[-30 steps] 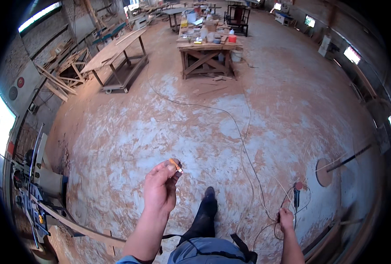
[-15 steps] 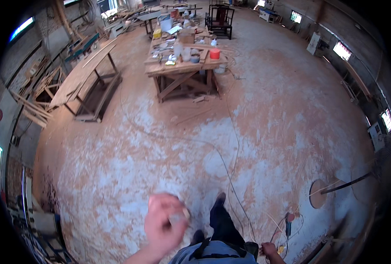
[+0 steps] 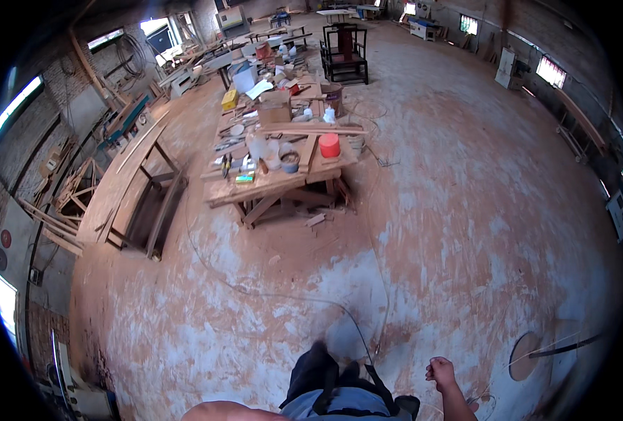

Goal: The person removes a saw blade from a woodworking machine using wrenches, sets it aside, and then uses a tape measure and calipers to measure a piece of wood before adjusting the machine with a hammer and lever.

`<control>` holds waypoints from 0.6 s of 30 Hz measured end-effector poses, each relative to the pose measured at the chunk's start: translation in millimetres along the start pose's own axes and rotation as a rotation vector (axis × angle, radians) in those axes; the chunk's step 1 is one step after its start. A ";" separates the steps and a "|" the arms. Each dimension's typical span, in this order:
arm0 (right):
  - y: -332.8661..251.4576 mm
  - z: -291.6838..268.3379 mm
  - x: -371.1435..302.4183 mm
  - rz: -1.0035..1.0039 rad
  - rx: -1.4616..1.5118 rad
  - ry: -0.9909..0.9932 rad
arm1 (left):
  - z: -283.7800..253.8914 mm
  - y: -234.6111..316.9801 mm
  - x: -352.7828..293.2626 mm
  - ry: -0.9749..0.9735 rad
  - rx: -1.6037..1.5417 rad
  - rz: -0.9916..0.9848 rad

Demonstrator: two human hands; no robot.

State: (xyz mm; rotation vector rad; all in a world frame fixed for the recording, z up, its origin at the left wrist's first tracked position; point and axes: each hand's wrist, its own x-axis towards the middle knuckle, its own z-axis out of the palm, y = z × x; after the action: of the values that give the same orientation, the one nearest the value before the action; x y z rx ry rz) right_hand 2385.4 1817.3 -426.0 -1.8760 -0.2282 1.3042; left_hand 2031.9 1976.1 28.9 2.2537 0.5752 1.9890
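Right hand point(image 3: 439, 372) is hanging low over the floor, bare forearm slanting up and left, fingers looking loosely curled, but I can't tell if they're fully closing or pinching anything; left arm point(image 3: 234, 410) is barely showing at the bottom, its hand hiding out of view, so no clue there. One reddish disc point(image 3: 474, 405) is lying on the floor just beside the right forearm, below the hand. Further off, one messy workbench point(image 3: 216, 191) is holding one red tub point(image 3: 330, 146) and one yellow box point(image 3: 230, 99).
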 end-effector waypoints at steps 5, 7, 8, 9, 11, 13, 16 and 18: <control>-69.7 25.6 67.4 0.007 0.040 0.041 | 37.5 -131.5 4.9 -0.139 0.143 0.027; -71.0 26.8 93.0 0.043 0.036 0.057 | 35.3 -204.8 -7.6 -0.440 0.449 -0.065; -67.3 16.1 94.7 0.081 0.034 0.140 | 72.3 -269.1 22.5 -0.453 0.135 -0.058; -64.9 13.4 97.2 0.123 0.043 0.194 | 98.5 -317.6 12.6 -0.312 0.083 -0.227; -78.6 25.5 113.3 0.230 0.129 0.195 | 127.5 -405.7 -4.5 -0.032 0.074 -0.610; -87.4 31.0 127.7 0.216 0.086 0.221 | 141.0 -508.1 -19.1 -0.069 0.334 -0.668; -135.2 42.0 139.8 0.318 -0.023 0.261 | 170.3 -653.1 -57.3 -0.089 0.524 -0.749; -166.8 56.0 150.5 0.326 -0.050 0.254 | 184.4 -720.8 -73.5 -0.151 0.629 -0.777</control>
State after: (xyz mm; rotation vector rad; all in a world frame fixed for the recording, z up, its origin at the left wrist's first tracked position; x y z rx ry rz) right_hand 2453.6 2038.5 -420.4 -2.1637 0.1875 1.2594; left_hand 2043.3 2653.4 -287.3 1.9062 1.8991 1.3345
